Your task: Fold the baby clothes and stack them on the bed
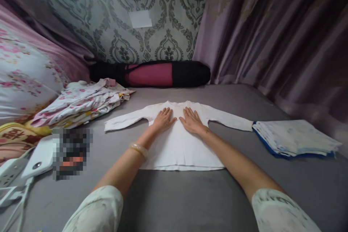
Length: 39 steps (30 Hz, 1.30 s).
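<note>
- Lies spread on a grey sheet (187, 201): a white shirt (178, 148), neckline (178, 105) away from the person, hem (182, 168) nearest.
- Rests on the upper chest, palm down: left hand (163, 119), opened flat, thumb out, gripping nothing.
- Lies likewise beside it, just apart: right hand (192, 120), also opened flat, with nothing pinched or clasped.
- Reaches out with 2 sleeves, the right cuff (248, 125) against or just beside a folded stack (296, 136); cannot tell whether touching.
- Ends at left near, but apart from, a patterned clothes pile (89, 103).
- Looks light, soft and limp, likely thin knit; probably sags and creases if lifted from 1 point.
- Shows 2 edges along the hem, so probably 2 layers, apt to slide out of line if dragged.
- Seems neither fragile nor slippery; should flatten under light palm pressure, though could bunch with a hard push.
- Best taken by pinching at the 2 shoulders, or at 2 hem corners, catching front and back together.
- Best guided at the sleeves by cuff and upper sleeve, to avoid twisting.
</note>
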Each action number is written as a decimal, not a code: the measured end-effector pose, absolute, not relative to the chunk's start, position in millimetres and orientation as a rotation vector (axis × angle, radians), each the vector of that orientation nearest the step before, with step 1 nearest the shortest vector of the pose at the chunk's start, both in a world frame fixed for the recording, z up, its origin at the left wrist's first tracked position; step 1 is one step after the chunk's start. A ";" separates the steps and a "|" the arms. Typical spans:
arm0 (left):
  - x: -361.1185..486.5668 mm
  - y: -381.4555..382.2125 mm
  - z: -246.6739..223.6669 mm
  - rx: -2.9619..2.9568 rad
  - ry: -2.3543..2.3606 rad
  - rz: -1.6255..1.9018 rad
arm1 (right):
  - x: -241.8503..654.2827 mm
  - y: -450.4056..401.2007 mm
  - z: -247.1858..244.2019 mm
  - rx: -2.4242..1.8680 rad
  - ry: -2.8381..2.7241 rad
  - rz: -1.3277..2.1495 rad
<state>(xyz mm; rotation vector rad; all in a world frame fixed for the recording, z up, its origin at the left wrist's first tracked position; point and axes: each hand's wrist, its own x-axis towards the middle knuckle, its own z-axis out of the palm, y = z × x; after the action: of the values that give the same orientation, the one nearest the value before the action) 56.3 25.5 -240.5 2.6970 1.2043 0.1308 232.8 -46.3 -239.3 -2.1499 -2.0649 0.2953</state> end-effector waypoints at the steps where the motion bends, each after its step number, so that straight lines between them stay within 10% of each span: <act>1: 58.0 31.1 -241.2 2.685 1.223 0.129 | 234.4 -39.9 -239.9 -2.166 -2.052 0.288; 39: 49.6 61.4 -251.3 2.572 1.784 0.124 | 240.1 -2.2 -250.2 -2.399 -1.678 0.118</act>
<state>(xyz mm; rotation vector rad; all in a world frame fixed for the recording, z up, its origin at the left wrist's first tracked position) 49.6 61.4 -251.3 2.5715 1.7841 0.1236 240.1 -2.2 -250.2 -2.3991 -1.6785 0.1177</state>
